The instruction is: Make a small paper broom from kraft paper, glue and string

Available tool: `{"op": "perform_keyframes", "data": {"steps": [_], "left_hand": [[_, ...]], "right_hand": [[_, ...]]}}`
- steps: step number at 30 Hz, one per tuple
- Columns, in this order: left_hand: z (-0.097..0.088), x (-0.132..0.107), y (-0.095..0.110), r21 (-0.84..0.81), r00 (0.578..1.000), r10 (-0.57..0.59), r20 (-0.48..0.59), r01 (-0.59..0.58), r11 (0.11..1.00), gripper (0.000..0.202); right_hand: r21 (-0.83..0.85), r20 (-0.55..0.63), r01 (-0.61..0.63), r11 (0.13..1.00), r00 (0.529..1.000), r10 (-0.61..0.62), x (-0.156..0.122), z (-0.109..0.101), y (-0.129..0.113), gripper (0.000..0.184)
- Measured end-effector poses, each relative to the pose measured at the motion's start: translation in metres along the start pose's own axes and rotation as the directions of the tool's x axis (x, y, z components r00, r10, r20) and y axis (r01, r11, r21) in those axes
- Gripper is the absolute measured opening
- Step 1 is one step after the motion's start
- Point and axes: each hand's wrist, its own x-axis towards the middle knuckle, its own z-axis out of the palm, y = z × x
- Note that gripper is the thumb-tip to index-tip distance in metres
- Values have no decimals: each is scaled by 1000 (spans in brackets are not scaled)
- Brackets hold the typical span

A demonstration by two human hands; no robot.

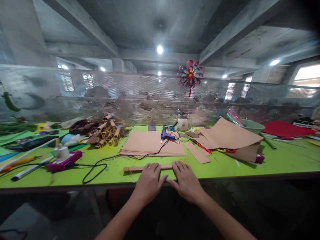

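Observation:
A narrow folded strip of brown kraft paper (133, 168) lies along the front of the green table. My left hand (149, 181) rests on it palm down, its fingers stretched over the strip and its thumb out to the side. Beside it, my right hand (187, 181) presses on the strip's right end in the same flat way. The two thumbs point toward each other, close together. Both hands hide parts of the strip. Just beyond, a stack of brown paper sheets (142, 143) carries a blue hot glue gun (167, 134).
A purple power strip (64, 161) with a black cord (100, 164) is at left, near a pile of rolled brown paper pieces (107, 131). Red-handled scissors (230, 150) lie under large paper sheets (230, 135) at right. A mesh screen (155, 88) stands behind.

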Motion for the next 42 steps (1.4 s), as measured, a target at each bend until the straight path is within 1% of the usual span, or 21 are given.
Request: {"op": "perform_keyframes", "data": {"steps": [7,15,19,22,27,32,35,38,40,42], "left_hand": [[-3,0,2,-19,1000,-23,-16,23,1000,31],[-6,0,5,-23,999,-36,-24,36,999,27],[-6,-1,6,-35,997,-72,-30,71,997,26],[-5,0,7,-57,995,-102,-9,102,993,25],[-5,0,9,-94,990,-139,3,139,986,23],[-1,0,8,-135,981,-195,8,195,971,19],[1,1,6,-145,978,-211,-2,208,967,18],[1,1,5,-147,980,-200,-6,197,969,20],[-1,0,5,-152,981,-194,-1,192,970,20],[-3,0,5,-157,981,-196,5,194,968,20]], "right_hand": [[1,-11,15,1000,1000,-15,0,-2,0,64],[4,-46,33,999,998,-33,-1,5,3,59],[-7,-52,47,999,998,-48,-1,8,4,56],[-16,-47,60,998,997,-61,2,7,7,51],[-13,-3,95,995,995,-96,12,0,13,36],[14,99,97,995,990,-98,27,-10,15,21],[-8,147,90,996,985,-88,36,-17,16,10],[-77,152,151,985,979,-138,44,-19,18,9],[-117,145,192,974,974,-174,47,-17,20,12],[-139,144,206,969,972,-186,49,-14,19,15]]}}
